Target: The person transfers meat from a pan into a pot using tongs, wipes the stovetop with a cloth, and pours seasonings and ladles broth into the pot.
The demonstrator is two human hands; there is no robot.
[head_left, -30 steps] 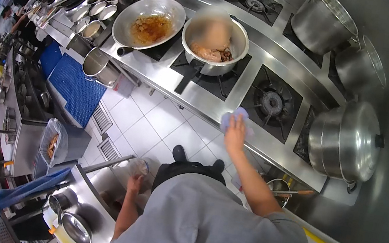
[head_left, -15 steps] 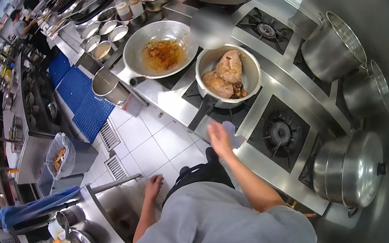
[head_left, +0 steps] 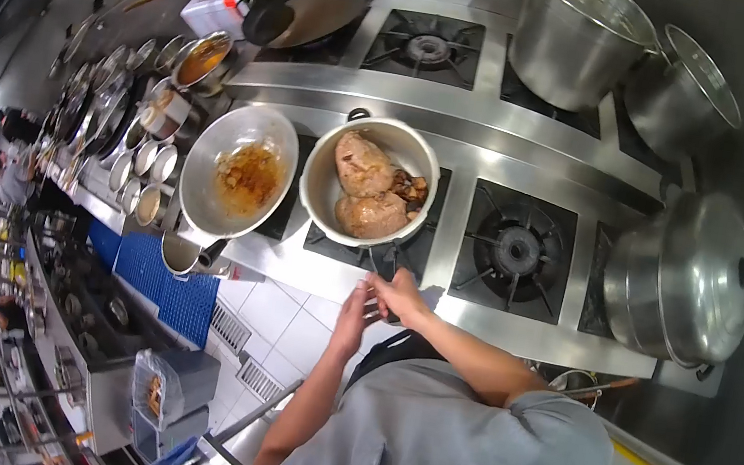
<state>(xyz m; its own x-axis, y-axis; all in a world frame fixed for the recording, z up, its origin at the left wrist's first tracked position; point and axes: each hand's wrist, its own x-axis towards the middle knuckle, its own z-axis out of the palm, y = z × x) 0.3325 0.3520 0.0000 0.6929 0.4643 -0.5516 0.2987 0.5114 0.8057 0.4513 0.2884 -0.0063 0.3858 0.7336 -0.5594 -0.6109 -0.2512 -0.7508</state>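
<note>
A deep metal pot [head_left: 312, 180] with a long dark handle [head_left: 385, 260] stands on a front burner. Inside it lie two large browned pieces of meat [head_left: 365, 183], with small dark browned bits beside them. My right hand [head_left: 403, 297] is closed around the handle, just in front of the pot. Beside it, at the handle's near end, my left hand [head_left: 354, 316] has its fingers partly bent and apart, close to the right fingers. Left of the pot sits a wide pan [head_left: 197, 178] with brown, oily residue.
An unlit burner [head_left: 516, 252] is right of the pot. A big lidded pot [head_left: 697, 281] and tall stockpots [head_left: 568, 50] stand at the right and back. A black pan [head_left: 314, 7] sits behind. Small containers [head_left: 144, 158] line the left. A bin [head_left: 176, 386] stands on the floor behind.
My left hand has come up from beside my body to the pot's handle. My right hand has closed on the handle. The view has shifted and turned.
</note>
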